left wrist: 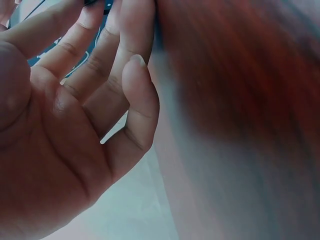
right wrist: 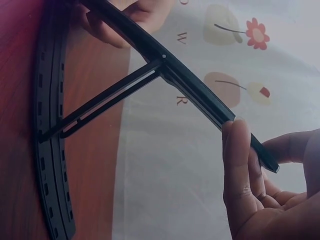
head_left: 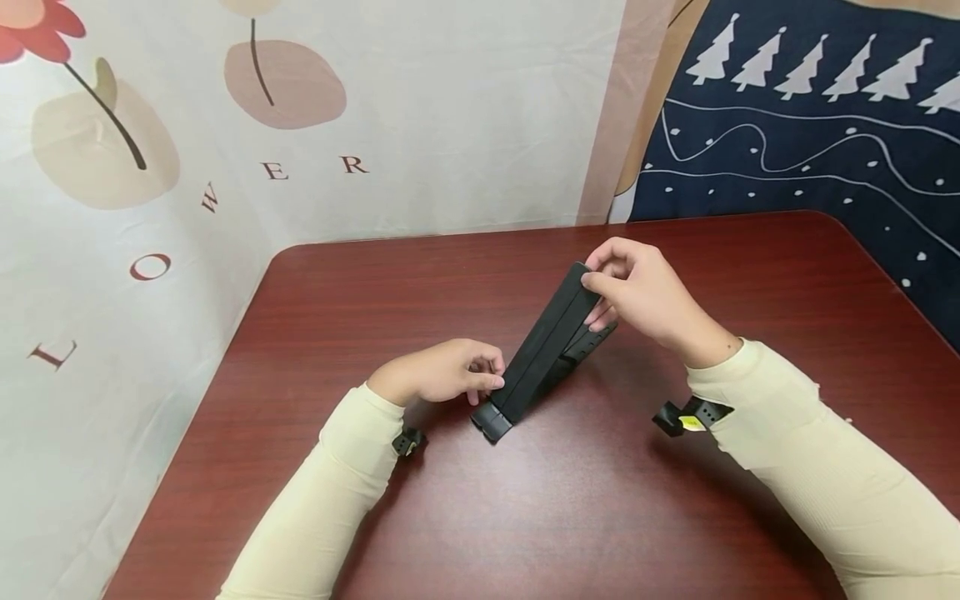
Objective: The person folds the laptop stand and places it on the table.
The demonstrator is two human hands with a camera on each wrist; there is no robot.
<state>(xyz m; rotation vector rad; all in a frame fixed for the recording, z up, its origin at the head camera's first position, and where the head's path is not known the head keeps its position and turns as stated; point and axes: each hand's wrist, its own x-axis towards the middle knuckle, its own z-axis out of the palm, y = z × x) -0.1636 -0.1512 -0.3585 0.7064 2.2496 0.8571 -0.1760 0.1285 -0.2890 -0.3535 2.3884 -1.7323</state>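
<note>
A black folding stand (head_left: 542, 346) stands half unfolded over the table, its hinged end low and its free end raised to the upper right. My right hand (head_left: 641, 292) pinches the raised end of the upper arm between thumb and fingers. Lower down, my left hand (head_left: 446, 371) holds the side near the hinge with thumb and fingertips. In the right wrist view a thin slotted strut (right wrist: 102, 100) joins the upper arm (right wrist: 197, 90) to the slotted lower arm (right wrist: 50, 105). The left wrist view shows my left fingers (left wrist: 95, 65) bent, with only a dark sliver at their tips.
A dark red wooden table (head_left: 600, 508) lies under both hands. Behind it hangs a pale cloth (head_left: 480, 108) with flowers and letters, and at the right a navy cloth (head_left: 795, 142) with white trees. Black camera mounts (head_left: 690, 415) are strapped to both wrists.
</note>
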